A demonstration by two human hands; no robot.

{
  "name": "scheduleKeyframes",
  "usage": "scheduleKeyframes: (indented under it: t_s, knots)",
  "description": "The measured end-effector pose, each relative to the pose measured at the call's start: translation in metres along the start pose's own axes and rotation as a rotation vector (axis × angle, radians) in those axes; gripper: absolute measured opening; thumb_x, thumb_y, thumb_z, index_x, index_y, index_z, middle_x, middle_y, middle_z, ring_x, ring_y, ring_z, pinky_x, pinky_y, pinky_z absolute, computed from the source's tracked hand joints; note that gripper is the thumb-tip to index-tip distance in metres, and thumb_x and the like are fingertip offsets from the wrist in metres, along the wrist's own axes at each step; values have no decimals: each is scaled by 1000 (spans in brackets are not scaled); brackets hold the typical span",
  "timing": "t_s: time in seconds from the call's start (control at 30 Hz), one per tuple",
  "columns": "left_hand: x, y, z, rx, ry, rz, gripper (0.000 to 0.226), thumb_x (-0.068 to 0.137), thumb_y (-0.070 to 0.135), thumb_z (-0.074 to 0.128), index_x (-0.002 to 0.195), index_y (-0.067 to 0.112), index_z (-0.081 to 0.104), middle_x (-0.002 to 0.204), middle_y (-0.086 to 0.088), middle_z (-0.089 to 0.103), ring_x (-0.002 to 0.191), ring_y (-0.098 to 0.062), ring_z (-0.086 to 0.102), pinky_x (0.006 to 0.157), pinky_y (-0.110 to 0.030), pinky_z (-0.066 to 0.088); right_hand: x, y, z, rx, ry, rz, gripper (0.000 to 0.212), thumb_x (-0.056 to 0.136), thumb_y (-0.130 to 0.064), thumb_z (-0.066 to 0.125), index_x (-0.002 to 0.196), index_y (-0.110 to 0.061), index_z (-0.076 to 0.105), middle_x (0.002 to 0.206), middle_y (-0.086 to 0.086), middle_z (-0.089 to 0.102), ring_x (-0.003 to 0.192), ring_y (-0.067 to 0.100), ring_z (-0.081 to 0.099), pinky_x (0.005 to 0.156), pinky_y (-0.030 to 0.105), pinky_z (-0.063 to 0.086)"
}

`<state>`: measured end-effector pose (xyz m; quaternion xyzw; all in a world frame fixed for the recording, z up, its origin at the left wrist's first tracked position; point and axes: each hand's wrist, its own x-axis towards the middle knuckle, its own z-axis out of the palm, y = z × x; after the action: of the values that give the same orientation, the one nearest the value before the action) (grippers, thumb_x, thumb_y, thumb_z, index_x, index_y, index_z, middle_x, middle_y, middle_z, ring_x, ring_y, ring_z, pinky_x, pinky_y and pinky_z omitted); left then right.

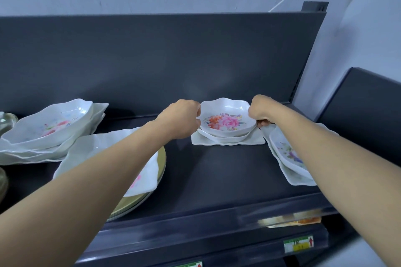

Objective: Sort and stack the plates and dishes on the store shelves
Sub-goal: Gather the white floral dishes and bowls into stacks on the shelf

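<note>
Here, in the head view, both hands grasp one flowered bowl (226, 120). The left hand (184, 118) curls over its left rim and the right hand (259, 110) clenches its right rim, thumb tucked underneath. The bowl is toward the back of the shelf (217, 171), right of the middle. It sits in a plain white dish (219, 137), which lies on a square plate (200, 140).

To do this step well, I judge the bowl should be kept level and centred over the dish below, so that the wavy rims nest instead of riding up on one side. An even grip on both rims should keep the smooth ware from sliding. The square plate looks light enough to shift if the pile is pushed.

Much is hard to read. The left fingertips are hidden behind the back of the hand. Whether the bowl rests fully in the dish or is slightly raised cannot be told. The right forearm covers part of the pile of dishes (286, 151) at the right edge of the shelf. The left forearm crosses a white plate (97, 145) lying on gold plates (162, 158) near the front edge. The stack of bowls (50, 123) at the left end is blurred, and its count is unclear.
</note>
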<state>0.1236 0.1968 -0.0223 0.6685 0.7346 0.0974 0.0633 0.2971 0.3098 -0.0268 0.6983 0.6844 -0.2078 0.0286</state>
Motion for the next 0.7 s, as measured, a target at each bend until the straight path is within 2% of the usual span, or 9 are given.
scheduleKeyframes:
  t_s: [0.13, 0.27, 0.33, 0.37, 0.4, 0.47, 0.53, 0.63, 0.7]
  knots:
    - [0, -2, 1, 1, -6, 0, 28, 91, 20, 49, 117, 13, 57, 116, -5, 61, 99, -27, 59, 81, -35, 50, 1, -1, 0, -9, 7, -9, 24, 91, 1, 32, 84, 2, 55, 63, 13, 55, 44, 18, 39, 42, 24, 33]
    - [-1, -3, 1, 7, -4, -1, 27, 91, 20, 49, 116, 14, 58, 114, -4, 61, 97, -27, 59, 77, -33, 48, 5, 1, 5, 60, 241, -83, 26, 85, 5, 39, 61, -5, 42, 66, 10, 49, 53, 22, 45, 42, 23, 31]
    - [0, -3, 1, 8, -1, -1, 27, 91, 20, 50, 116, 14, 58, 114, -4, 61, 97, -26, 59, 77, -33, 48, 9, 3, 4, 107, 265, -87, 28, 84, 6, 41, 58, -5, 42, 56, 8, 51, 43, 20, 46, 39, 21, 32]
    - [-1, -4, 1, 7, 0, 0, 27, 91, 21, 50, 116, 14, 58, 114, -4, 61, 97, -26, 59, 77, -33, 49, 10, 3, 2, 118, 233, -71, 26, 84, 5, 41, 59, -4, 44, 44, 8, 53, 32, 19, 47, 34, 16, 32]
    - [0, -4, 1, 5, 0, 0, 27, 91, 21, 50, 116, 14, 58, 115, -4, 61, 97, -26, 59, 78, -33, 49, 11, 3, 0, 110, 196, -52, 25, 84, 4, 41, 60, -3, 45, 30, 6, 49, 21, 16, 44, 29, 11, 29]
    - [0, -3, 1, 3, -1, 3, 27, 91, 20, 49, 116, 14, 58, 115, -5, 61, 97, -27, 59, 79, -34, 50, 12, 3, -4, 67, 151, -24, 21, 85, 1, 46, 64, -3, 48, 21, 4, 42, 13, 13, 37, 28, 9, 28]
    - [0, -2, 1, 1, -5, 6, 28, 91, 19, 49, 117, 14, 57, 115, -5, 61, 97, -27, 58, 80, -34, 50, 10, 2, -4, 24, 130, -20, 20, 85, -4, 54, 67, -5, 48, 25, 4, 47, 17, 14, 40, 34, 16, 33]
    - [1, 0, 2, -2, -8, 14, 29, 91, 19, 49, 118, 14, 57, 116, -4, 60, 98, -27, 58, 79, -33, 49, 7, 2, 1, -14, 86, -31, 18, 88, -11, 60, 74, -5, 50, 52, 9, 58, 39, 17, 47, 43, 25, 39]
    - [1, 0, 3, -2, -12, 15, 29, 91, 19, 49, 119, 14, 56, 116, -4, 60, 99, -27, 58, 80, -34, 49, 8, 1, 3, -9, 68, -16, 11, 89, -10, 56, 83, -2, 54, 46, 10, 59, 43, 18, 45, 44, 25, 39]
